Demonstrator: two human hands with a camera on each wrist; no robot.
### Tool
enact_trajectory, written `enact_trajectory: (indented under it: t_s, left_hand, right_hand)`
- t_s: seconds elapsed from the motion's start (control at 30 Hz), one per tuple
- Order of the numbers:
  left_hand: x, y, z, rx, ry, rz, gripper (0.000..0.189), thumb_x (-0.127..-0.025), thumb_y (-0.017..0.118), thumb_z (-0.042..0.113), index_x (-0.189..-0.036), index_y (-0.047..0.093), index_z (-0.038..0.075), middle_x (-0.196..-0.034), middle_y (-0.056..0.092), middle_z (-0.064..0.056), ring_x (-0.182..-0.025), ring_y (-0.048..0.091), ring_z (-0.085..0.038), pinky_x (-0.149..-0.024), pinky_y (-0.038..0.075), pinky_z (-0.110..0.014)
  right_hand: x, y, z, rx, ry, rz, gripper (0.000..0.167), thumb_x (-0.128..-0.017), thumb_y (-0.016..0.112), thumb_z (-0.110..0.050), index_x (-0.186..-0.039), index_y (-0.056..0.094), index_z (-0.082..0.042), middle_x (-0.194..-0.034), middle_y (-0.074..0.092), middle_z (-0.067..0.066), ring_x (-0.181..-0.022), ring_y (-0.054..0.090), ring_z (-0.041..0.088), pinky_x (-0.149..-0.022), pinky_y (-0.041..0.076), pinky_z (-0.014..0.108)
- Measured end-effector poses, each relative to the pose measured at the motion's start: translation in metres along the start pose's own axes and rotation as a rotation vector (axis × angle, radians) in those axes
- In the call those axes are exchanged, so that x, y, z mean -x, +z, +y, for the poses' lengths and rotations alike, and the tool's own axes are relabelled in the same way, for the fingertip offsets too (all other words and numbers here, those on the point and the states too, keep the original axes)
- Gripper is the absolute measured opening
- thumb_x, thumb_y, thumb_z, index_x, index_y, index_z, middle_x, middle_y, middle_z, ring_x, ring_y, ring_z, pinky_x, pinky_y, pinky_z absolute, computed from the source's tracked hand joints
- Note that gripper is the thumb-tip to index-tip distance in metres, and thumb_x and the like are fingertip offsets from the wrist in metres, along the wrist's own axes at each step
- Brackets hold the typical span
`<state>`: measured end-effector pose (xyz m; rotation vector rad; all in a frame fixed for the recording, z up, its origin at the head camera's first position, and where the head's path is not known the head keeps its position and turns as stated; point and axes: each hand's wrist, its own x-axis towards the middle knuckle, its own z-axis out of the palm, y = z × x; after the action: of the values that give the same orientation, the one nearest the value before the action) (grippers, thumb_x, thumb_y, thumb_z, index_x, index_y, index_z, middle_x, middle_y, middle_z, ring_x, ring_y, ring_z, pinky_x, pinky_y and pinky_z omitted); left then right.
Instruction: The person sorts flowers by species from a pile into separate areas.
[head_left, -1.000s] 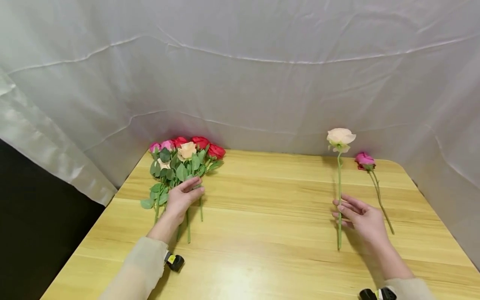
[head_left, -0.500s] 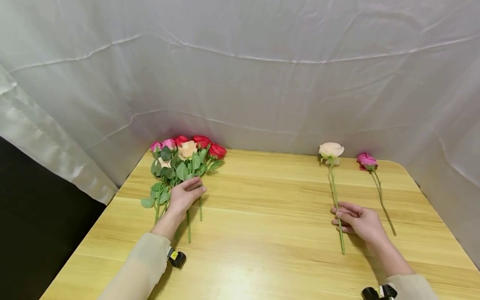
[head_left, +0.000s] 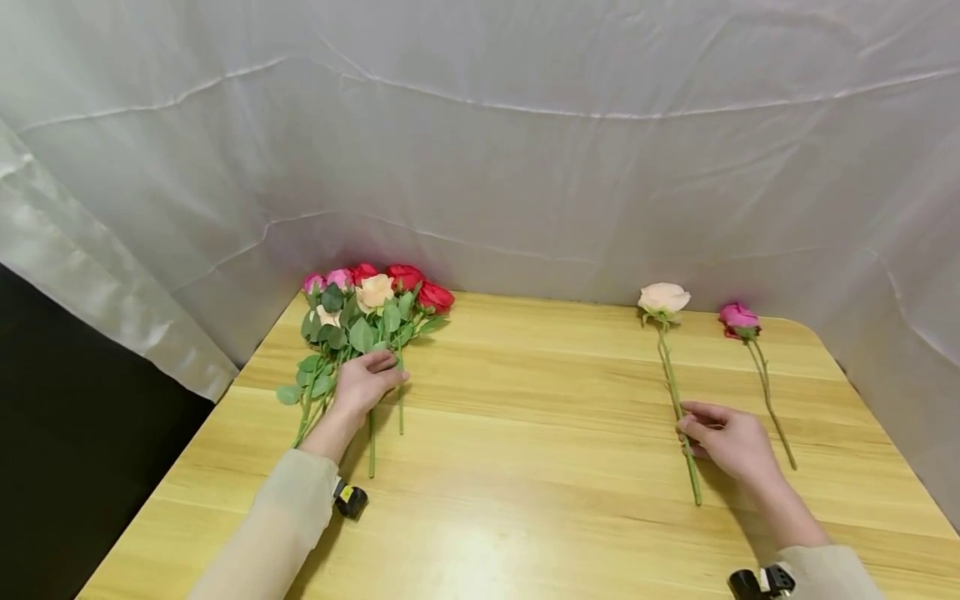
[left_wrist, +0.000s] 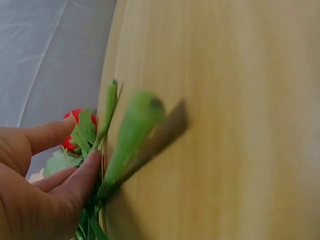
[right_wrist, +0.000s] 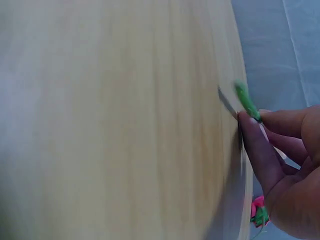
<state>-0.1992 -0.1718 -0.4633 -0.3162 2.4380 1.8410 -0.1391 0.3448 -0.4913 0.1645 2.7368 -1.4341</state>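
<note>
On the left of the bench [head_left: 525,400], a leafy bunch of roses [head_left: 362,336] crowds the space around the left hand [head_left: 363,387], whose grip is slack, thumb and fingers apart, holding nothing. A magenta rose [head_left: 739,316] lies just right of the right hand [head_left: 735,446], whose grip pinches the stem of the cream rose [head_left: 664,300], its bloom near the far edge. Grey cloth [head_left: 525,183] hangs along that edge; wood grain stretches widely between the hands and towards the near side.
</note>
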Motion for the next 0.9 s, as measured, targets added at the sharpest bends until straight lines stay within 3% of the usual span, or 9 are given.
enact_trajectory:
  t_s: [0.17,0.37,0.6,0.9]
  left_hand:
    - [-0.013,0.001,-0.001,-0.045,0.027,-0.019,0.061,-0.095,0.075,0.008,-0.15,0.05,-0.003,-0.147,0.058,-0.021,-0.136,0.055,-0.036,-0.116,0.046,-0.045]
    - [-0.027,0.004,-0.002,-0.023,0.024,-0.019,0.06,-0.09,0.079,0.004,-0.144,0.054,-0.005,-0.142,0.062,-0.023,-0.129,0.061,-0.036,-0.109,0.052,-0.04]
    - [-0.035,0.009,0.001,-0.054,0.014,0.022,0.067,-0.084,0.085,0.002,-0.14,0.05,-0.004,-0.135,0.064,-0.024,-0.119,0.065,-0.036,-0.099,0.057,-0.038]
    - [-0.039,0.018,0.004,-0.034,0.009,0.0,0.068,-0.087,0.079,-0.003,-0.146,0.045,0.001,-0.134,0.06,-0.024,-0.119,0.062,-0.037,-0.098,0.057,-0.043]
  right_hand:
    - [0.0,0.002,-0.004,0.062,-0.039,0.001,0.043,-0.103,0.066,-0.014,-0.136,0.06,0.012,-0.11,0.072,0.021,-0.077,0.07,0.004,-0.068,0.064,0.025]
    - [-0.001,0.004,-0.004,0.143,-0.076,-0.01,0.043,-0.102,0.069,-0.018,-0.133,0.064,0.01,-0.103,0.074,0.014,-0.076,0.07,0.009,-0.065,0.061,0.023]
    - [-0.003,0.006,-0.004,0.234,-0.128,-0.005,0.04,-0.098,0.074,-0.015,-0.129,0.067,0.008,-0.096,0.073,0.006,-0.077,0.065,0.007,-0.063,0.057,0.02]
    - [-0.003,0.005,-0.004,0.245,-0.126,-0.007,0.04,-0.098,0.074,-0.017,-0.128,0.068,0.008,-0.095,0.074,0.005,-0.075,0.066,0.007,-0.063,0.057,0.02]
